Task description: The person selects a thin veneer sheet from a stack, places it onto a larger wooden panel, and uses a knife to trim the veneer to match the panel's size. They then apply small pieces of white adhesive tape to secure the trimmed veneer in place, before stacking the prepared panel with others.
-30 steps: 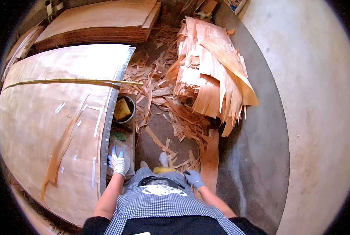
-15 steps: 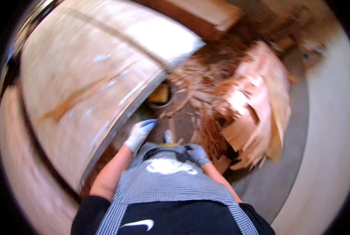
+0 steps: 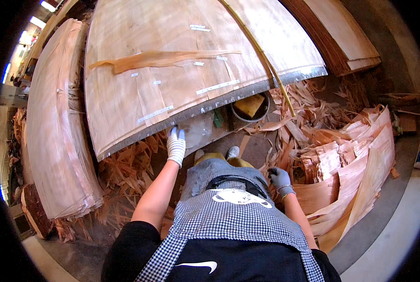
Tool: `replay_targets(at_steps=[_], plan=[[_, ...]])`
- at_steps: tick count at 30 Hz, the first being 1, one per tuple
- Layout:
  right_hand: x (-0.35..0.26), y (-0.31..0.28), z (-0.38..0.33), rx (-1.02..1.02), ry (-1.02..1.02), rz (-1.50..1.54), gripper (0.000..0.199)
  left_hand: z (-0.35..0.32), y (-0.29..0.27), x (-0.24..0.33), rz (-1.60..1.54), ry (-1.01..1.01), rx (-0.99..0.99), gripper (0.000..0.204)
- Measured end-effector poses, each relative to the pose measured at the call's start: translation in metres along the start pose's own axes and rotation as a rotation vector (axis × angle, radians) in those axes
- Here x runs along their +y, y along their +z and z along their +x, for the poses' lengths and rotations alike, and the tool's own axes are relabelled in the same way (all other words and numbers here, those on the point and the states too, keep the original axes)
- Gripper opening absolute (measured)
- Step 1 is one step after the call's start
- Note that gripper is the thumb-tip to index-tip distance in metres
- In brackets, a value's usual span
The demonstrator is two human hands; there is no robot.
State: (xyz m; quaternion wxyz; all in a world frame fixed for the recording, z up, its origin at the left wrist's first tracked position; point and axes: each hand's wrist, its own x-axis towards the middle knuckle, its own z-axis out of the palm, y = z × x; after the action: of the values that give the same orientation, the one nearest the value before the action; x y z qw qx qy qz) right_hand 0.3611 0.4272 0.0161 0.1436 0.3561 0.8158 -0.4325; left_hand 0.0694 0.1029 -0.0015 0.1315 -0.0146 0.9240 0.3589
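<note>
left hand (image 3: pixel 175 144) touches the veneer stack (image 3: pixel 172 75) edge; right hand (image 3: pixel 279 178) hangs free.

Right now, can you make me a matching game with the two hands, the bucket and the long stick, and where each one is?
Things:
1. left hand
2. right hand
3. bucket
4. stick

Places:
A. lying across the big veneer sheet
B. on the floor, just under the sheet's edge
C. at the near edge of the sheet
D. low by the apron, next to the loose veneer scraps

Pairs: 1-C, 2-D, 3-B, 4-A
</note>
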Motion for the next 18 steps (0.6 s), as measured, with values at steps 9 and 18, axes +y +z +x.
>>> replay_targets(at_steps=[9, 18], plan=[[-0.017, -0.008, -0.005, -0.005, -0.124, -0.089, 0.027, -0.003, 0.026, 0.009, 0.803, 0.291, -0.525, 0.066], [-0.024, 0.01, -0.04, -0.144, 0.047, -0.154, 0.025, 0.012, 0.039, -0.002, 0.415, 0.238, -0.281, 0.052]])
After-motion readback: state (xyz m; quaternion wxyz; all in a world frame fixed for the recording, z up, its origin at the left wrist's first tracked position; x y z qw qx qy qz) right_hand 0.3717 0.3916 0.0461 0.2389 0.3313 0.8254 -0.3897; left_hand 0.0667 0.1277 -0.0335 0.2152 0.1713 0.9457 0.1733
